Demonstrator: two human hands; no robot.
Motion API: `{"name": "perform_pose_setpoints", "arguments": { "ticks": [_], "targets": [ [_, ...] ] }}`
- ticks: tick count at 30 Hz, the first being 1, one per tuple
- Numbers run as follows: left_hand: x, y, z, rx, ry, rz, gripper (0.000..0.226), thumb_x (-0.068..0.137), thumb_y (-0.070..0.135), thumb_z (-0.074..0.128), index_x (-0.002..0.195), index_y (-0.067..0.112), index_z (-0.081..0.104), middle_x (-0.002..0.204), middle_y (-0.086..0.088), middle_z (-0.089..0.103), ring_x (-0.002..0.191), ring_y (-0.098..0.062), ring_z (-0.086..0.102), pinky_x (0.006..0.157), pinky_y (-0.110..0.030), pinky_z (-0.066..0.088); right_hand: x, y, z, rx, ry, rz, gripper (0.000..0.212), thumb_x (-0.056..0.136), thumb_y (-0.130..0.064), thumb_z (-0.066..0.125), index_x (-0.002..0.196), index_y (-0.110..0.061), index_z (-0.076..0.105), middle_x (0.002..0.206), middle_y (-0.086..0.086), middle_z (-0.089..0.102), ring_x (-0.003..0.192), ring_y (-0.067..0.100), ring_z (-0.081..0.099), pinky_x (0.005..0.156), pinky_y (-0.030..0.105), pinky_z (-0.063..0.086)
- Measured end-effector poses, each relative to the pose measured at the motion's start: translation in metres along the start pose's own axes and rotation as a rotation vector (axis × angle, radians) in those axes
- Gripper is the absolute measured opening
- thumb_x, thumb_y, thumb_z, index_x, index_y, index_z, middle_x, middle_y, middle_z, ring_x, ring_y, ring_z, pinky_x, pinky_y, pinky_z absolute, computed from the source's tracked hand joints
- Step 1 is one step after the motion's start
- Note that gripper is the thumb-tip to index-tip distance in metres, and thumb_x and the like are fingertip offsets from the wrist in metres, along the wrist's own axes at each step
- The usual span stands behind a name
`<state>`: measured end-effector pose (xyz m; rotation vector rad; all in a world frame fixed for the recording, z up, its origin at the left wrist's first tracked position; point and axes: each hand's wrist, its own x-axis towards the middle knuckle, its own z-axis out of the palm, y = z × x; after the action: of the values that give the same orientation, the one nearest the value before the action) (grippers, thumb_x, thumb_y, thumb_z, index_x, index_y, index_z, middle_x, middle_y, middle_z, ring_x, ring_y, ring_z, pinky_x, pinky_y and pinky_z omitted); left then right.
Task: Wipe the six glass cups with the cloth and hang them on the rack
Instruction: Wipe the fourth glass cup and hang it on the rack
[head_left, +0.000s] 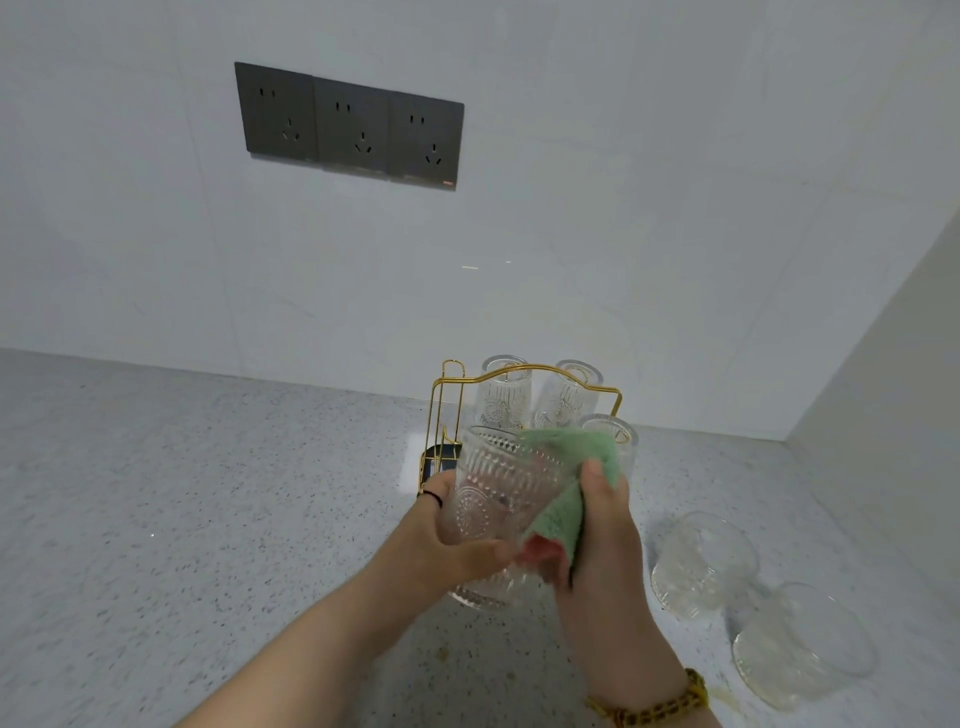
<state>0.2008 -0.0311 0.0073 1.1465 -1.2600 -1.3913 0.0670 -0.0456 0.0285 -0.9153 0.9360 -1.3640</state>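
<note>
Held cup (498, 499): tilted, above the countertop (208, 493), just in front of the rack (447, 395). Left hand (452, 551) curls round its lower body, thumb across the near side. Right hand (602, 530) pinches the green cloth (566, 457) against the cup's rim side; it is possibly tucked inside, but the glass blurs it. Three hung cups (504, 389) upside down on the rack, toward the back right corner. Two loose cups (701, 566) lie near the right edge.

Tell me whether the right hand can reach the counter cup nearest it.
Probably yes: only bare counter lies between the right hand and the nearest cup. But that hand grips the green cloth against the held cup in the left hand, so it must let go first.
</note>
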Motion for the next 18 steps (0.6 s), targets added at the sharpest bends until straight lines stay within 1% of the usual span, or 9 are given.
{"name": "perform_pose_setpoints", "arguments": {
  "ticks": [2, 4, 5, 7, 9, 11, 13, 15, 18],
  "targets": [
    [-0.001, 0.004, -0.004, 0.143, 0.043, 0.012, 0.052, 0.067, 0.006, 0.077, 0.097, 0.034, 0.045, 0.087, 0.01, 0.068, 0.069, 0.006, 0.066, 0.06, -0.008, 0.05, 0.0, -0.01, -0.002, -0.167, -0.026, -0.066, 0.023, 0.091, -0.035, 0.044, 0.106, -0.021, 0.056, 0.094, 0.005, 0.061, 0.076, 0.017, 0.062, 0.064, 0.034, 0.053],
    [-0.002, 0.007, -0.008, 0.263, 0.06, 0.056, 0.056, 0.066, 0.007, 0.077, 0.096, 0.038, 0.041, 0.092, 0.015, 0.061, 0.068, 0.01, 0.062, 0.059, -0.004, 0.046, 0.002, -0.019, -0.004, -0.395, -0.076, -0.187, 0.021, 0.084, -0.035, 0.054, 0.094, -0.021, 0.065, 0.107, 0.005, 0.055, 0.09, 0.018, 0.055, 0.076, 0.035, 0.048],
    [-0.002, 0.009, -0.009, 0.299, 0.057, 0.072, 0.058, 0.065, 0.01, 0.079, 0.096, 0.039, 0.04, 0.094, 0.017, 0.058, 0.07, 0.013, 0.06, 0.06, -0.002, 0.044, 0.003, -0.023, -0.004, -0.515, -0.104, -0.245, 0.014, 0.084, -0.028, 0.057, 0.085, -0.017, 0.066, 0.104, 0.004, 0.055, 0.09, 0.014, 0.053, 0.08, 0.029, 0.044],
    [-0.001, 0.01, -0.011, 0.339, 0.059, 0.098, 0.06, 0.063, 0.012, 0.08, 0.095, 0.041, 0.039, 0.095, 0.02, 0.056, 0.072, 0.018, 0.057, 0.06, 0.0, 0.042, 0.005, -0.029, -0.005, -0.708, -0.178, -0.306, 0.013, 0.085, -0.015, 0.056, 0.076, -0.013, 0.064, 0.085, 0.0, 0.057, 0.077, 0.006, 0.049, 0.072, 0.021, 0.039],
    [0.0, 0.012, -0.015, 0.357, 0.069, 0.113, 0.062, 0.061, 0.013, 0.082, 0.096, 0.042, 0.039, 0.095, 0.022, 0.054, 0.074, 0.016, 0.057, 0.061, -0.001, 0.043, 0.004, -0.037, -0.003, -0.847, -0.248, -0.34, 0.016, 0.088, -0.021, 0.055, 0.075, -0.027, 0.061, 0.074, -0.008, 0.055, 0.07, 0.004, 0.049, 0.067, 0.019, 0.041],
    [0.002, 0.015, -0.018, 0.38, 0.08, 0.116, 0.064, 0.061, 0.014, 0.082, 0.099, 0.042, 0.039, 0.096, 0.023, 0.054, 0.078, 0.012, 0.057, 0.062, -0.002, 0.043, 0.002, -0.045, -0.001, -0.935, -0.364, -0.378, 0.009, 0.086, -0.038, 0.048, 0.084, -0.042, 0.056, 0.076, -0.016, 0.056, 0.075, 0.006, 0.054, 0.07, 0.026, 0.05],
    [0.003, 0.017, -0.021, 0.388, 0.081, 0.116, 0.069, 0.06, 0.015, 0.082, 0.107, 0.04, 0.039, 0.099, 0.022, 0.055, 0.085, 0.007, 0.057, 0.065, -0.005, 0.043, -0.001, -0.053, 0.001, -1.054, -0.514, -0.37, 0.029, 0.083, -0.054, 0.043, 0.107, -0.043, 0.053, 0.086, -0.023, 0.058, 0.079, 0.005, 0.061, 0.074, 0.029, 0.054],
    [0.003, 0.019, -0.024, 0.4, 0.084, 0.132, 0.071, 0.06, 0.014, 0.082, 0.108, 0.041, 0.038, 0.101, 0.023, 0.054, 0.088, 0.007, 0.057, 0.067, -0.006, 0.042, -0.003, -0.062, 0.001, -1.082, -0.605, -0.304, 0.034, 0.081, -0.056, 0.047, 0.113, -0.051, 0.037, 0.095, -0.027, 0.059, 0.083, -0.001, 0.062, 0.074, 0.017, 0.052],
    [0.002, 0.024, -0.029, 0.361, 0.084, 0.152, 0.065, 0.062, 0.005, 0.08, 0.098, 0.042, 0.04, 0.099, 0.023, 0.054, 0.078, 0.019, 0.057, 0.062, 0.0, 0.042, -0.002, -0.076, -0.004, -1.073, -0.57, -0.335, 0.036, 0.072, -0.043, 0.063, 0.098, -0.053, 0.039, 0.1, -0.041, 0.053, 0.098, -0.021, 0.049, 0.078, 0.0, 0.04]
  ]
}}
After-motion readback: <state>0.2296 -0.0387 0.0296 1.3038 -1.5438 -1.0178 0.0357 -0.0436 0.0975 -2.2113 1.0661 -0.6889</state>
